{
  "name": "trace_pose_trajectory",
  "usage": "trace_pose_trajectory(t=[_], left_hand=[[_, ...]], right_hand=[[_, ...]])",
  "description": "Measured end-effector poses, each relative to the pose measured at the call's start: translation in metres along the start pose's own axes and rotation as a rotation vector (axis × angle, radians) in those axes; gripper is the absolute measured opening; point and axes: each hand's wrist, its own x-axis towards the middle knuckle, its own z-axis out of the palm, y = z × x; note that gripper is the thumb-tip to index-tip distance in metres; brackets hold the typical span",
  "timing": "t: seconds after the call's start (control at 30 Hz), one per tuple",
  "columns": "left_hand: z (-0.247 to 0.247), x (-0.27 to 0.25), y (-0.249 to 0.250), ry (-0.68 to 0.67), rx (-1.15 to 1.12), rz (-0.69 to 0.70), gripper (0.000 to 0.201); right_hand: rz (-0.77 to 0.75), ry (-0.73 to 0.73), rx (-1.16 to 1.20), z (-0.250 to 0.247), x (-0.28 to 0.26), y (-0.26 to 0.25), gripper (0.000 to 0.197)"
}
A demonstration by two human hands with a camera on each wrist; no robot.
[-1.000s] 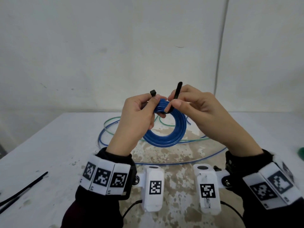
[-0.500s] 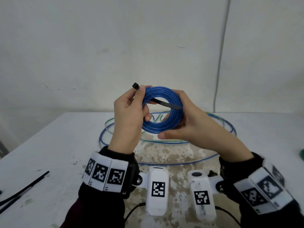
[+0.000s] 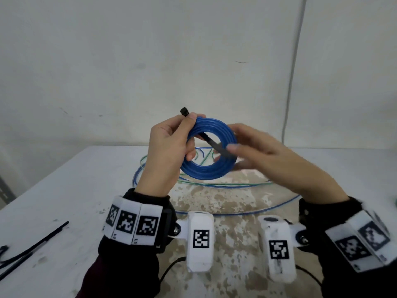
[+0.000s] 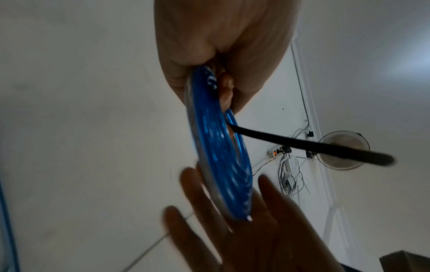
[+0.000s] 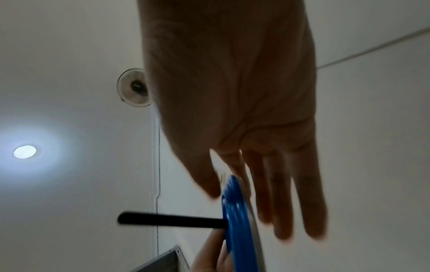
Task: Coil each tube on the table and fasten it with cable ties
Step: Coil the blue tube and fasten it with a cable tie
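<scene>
The left hand (image 3: 169,151) is gripping the blue tube coil (image 3: 209,168) at its upper left edge, fingers curled round the bundled loops, and is holding it up above the desk (image 3: 71,190), roughly upright and facing the head camera. A black cable tie (image 3: 211,142) is passing through the coil's opening — its square head is sticking out above the left fingertips, while its tail is slanting down toward the right rim. Where the strap runs behind the fingers, it is hidden.

The right hand (image 3: 266,155) is blurring with motion beside the coil's right edge. Its fingers are spreading out nearly straight on either side of the rim, holding nothing; whether a fingertip is touching the tie's tail cannot be told from the head view. In the left wrist view the tail of the cable tie (image 4: 309,145) is jutting free into the air, untouched, and the right hand (image 4: 256,230) is splaying below the tube coil (image 4: 221,152). In the right wrist view the coil (image 5: 237,220) is showing edge-on, partly cut off at the bottom.

More tubing (image 3: 225,186) — thin blue and green loops — is lying loose on the stained desk behind and below the hands, partly covered by them. At the left edge, spare cable ties (image 3: 32,248) are lying on the desk, cut off by the frame.
</scene>
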Motion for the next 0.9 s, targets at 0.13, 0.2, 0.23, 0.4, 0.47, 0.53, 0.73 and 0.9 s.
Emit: trace_pose_trajectory(t=[0.13, 0.2, 0.23, 0.4, 0.47, 0.53, 0.73, 0.9], left_hand=[[0.010, -0.004, -0.004, -0.076, 0.119, 0.020, 0.021], [0.019, -0.007, -0.007, -0.094, 0.133, 0.016, 0.018], [0.022, -0.009, -0.008, -0.095, 0.132, 0.011, 0.017], [0.028, -0.012, -0.009, -0.094, 0.023, -0.026, 0.016], [0.028, -0.012, -0.008, -0.092, 0.005, -0.034, 0.014], [0.029, -0.013, -0.009, -0.091, 0.002, -0.039, 0.012], [0.034, -0.015, -0.008, -0.084, -0.040, -0.051, 0.025], [0.030, -0.014, -0.006, -0.145, 0.038, -0.031, 0.015]], right_hand=[[-0.054, 0.234, 0.019, -0.009, 0.001, -0.001, 0.021], [-0.090, 0.281, -0.020, -0.002, 0.002, 0.000, 0.015], [-0.103, 0.314, -0.025, 0.001, 0.003, 0.000, 0.013], [-0.173, 0.385, -0.025, 0.010, 0.010, 0.007, 0.014], [-0.202, 0.393, -0.030, 0.013, 0.011, 0.008, 0.018], [-0.216, 0.428, -0.047, 0.015, 0.011, 0.008, 0.018], [-0.225, 0.497, -0.046, 0.014, 0.011, 0.010, 0.014], [-0.214, 0.496, -0.048, 0.016, 0.010, 0.009, 0.018]])
